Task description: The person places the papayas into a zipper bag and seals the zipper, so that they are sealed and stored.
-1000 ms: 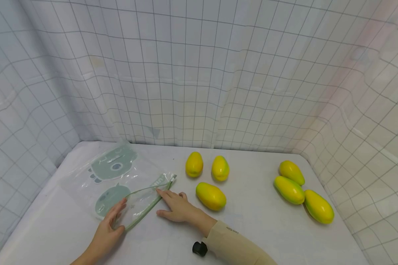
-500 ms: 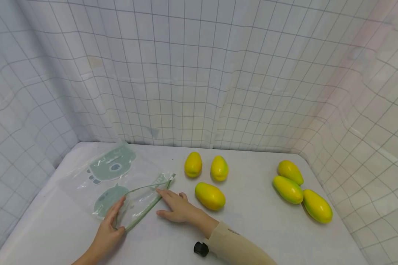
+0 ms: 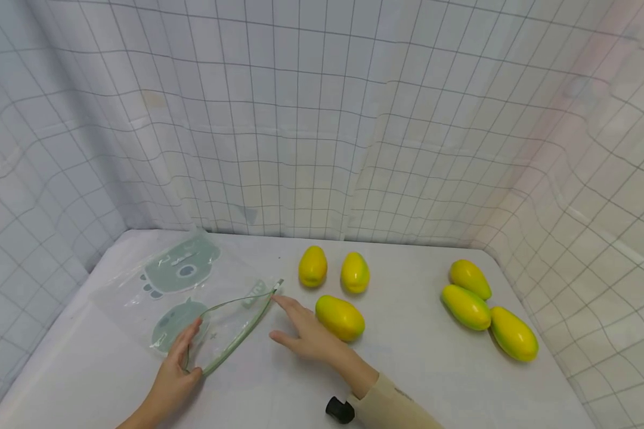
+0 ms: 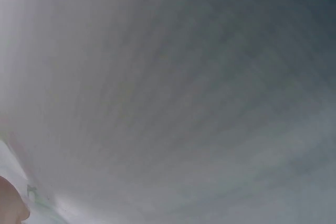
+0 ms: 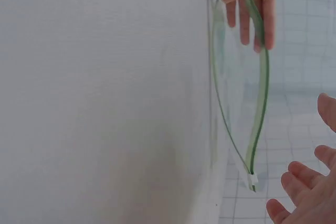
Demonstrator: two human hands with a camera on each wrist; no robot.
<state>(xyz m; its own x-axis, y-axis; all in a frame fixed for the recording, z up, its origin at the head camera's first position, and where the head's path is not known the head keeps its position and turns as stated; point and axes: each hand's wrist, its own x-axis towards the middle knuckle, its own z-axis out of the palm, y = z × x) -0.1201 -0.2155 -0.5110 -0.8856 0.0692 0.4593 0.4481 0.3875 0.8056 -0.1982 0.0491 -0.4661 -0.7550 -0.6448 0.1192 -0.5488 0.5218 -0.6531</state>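
A clear zip bag (image 3: 231, 316) with green cartoon prints and a green zip strip lies at the left of the table, its mouth spread apart. At the mouth's near left end is my left hand (image 3: 167, 376), thumb on one edge and straight fingers against the other. My right hand (image 3: 313, 338) hovers with extended fingers by the bag's right corner, holding nothing. A white slider (image 5: 252, 178) sits at that corner in the right wrist view, apart from the right fingers there. The left wrist view is mostly blurred film, with a bit of skin at lower left.
Three yellow-green mango-like fruits stand or lie right of the bag, the nearest fruit (image 3: 340, 318) beside my right hand. Three more fruits (image 3: 467, 307) are grouped at the table's right. Grid-patterned curtains (image 3: 322, 119) surround the white table (image 3: 408, 369).
My right hand has drawn back to the right from the bag's near edge. That edge now bows outward, and the mouth gapes a little wider. My left hand has stayed in place.
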